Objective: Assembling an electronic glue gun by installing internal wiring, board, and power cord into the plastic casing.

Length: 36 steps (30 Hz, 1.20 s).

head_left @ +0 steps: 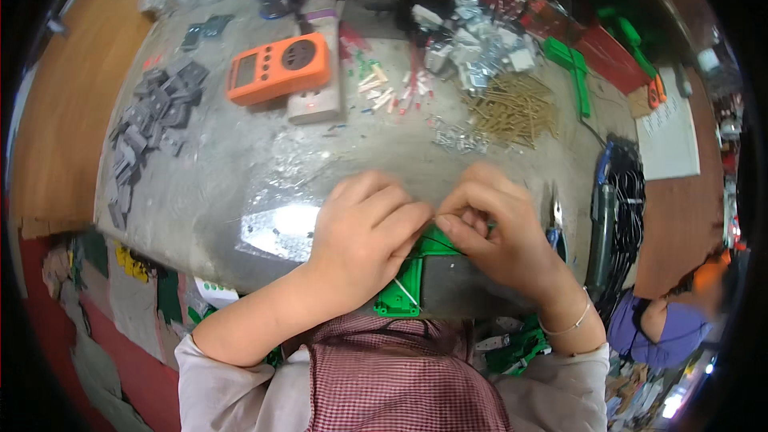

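My left hand [366, 240] is closed, its fingers curled down over a green plastic casing [400, 298] at the table's near edge. Its fingertips are hidden, and so is whatever they hold. Just to the right, my right hand [500, 228] makes a pinch, thumb against forefinger, close to the left fingers. What sits in that pinch is too small to make out. Thin dark wire [436, 238] crosses the casing between the two hands. A thin white stick-like piece [406, 291] lies across the casing's lower part.
An orange multimeter [278, 69] rests on a power strip [316, 106]. Grey blocks [152, 116] lie at left; brass screws [514, 110] and metal parts [480, 48] at back right. Pliers [557, 220], a dark electric screwdriver [602, 232] and a green casing [572, 68] are at right.
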Tool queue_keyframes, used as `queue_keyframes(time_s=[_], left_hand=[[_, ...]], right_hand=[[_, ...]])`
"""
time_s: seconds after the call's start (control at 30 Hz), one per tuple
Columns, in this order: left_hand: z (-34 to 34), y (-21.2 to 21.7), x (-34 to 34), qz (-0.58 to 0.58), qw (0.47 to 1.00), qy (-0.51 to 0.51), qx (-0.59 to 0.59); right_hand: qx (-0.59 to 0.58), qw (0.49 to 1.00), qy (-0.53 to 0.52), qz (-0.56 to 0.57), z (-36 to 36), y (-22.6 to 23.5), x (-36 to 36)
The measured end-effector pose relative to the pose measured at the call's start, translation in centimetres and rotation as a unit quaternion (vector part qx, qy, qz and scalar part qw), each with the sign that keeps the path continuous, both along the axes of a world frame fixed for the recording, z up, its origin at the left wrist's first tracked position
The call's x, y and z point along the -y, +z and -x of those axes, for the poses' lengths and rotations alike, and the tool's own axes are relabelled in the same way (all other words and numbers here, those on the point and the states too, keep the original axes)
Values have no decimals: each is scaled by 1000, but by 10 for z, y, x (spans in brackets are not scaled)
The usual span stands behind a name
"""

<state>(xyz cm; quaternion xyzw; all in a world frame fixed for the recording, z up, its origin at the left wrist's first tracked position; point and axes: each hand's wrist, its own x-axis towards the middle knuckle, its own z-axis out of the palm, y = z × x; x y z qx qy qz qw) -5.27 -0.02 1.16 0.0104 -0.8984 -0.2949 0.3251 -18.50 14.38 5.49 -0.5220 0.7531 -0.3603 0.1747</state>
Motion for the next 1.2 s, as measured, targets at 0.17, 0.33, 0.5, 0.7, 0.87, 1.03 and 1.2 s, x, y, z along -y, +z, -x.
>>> queue_keyframes(time_s=[0.17, 0.33, 0.5, 0.7, 0.87, 1.03, 1.2], left_hand=[[2, -4, -2, 48, 998, 9, -35], [4, 6, 6, -170, 982, -23, 80], [5, 5, 7, -226, 966, -25, 127], [7, 1, 4, 29, 999, -25, 21], [10, -1, 9, -134, 990, -22, 45], [11, 0, 12, -115, 990, -45, 61], [11, -6, 8, -112, 993, -34, 31]], right_hand=[[516, 855, -37, -30, 7, -28, 0], [201, 979, -38, -11, -3, -15, -10], [-269, 953, 71, 116, 7, -29, -7], [688, 716, 38, -112, 28, -36, -4], [146, 989, -15, 10, 6, -30, -3], [-43, 997, 17, 62, 12, -35, -4], [564, 815, -32, -132, 23, -21, -6]])
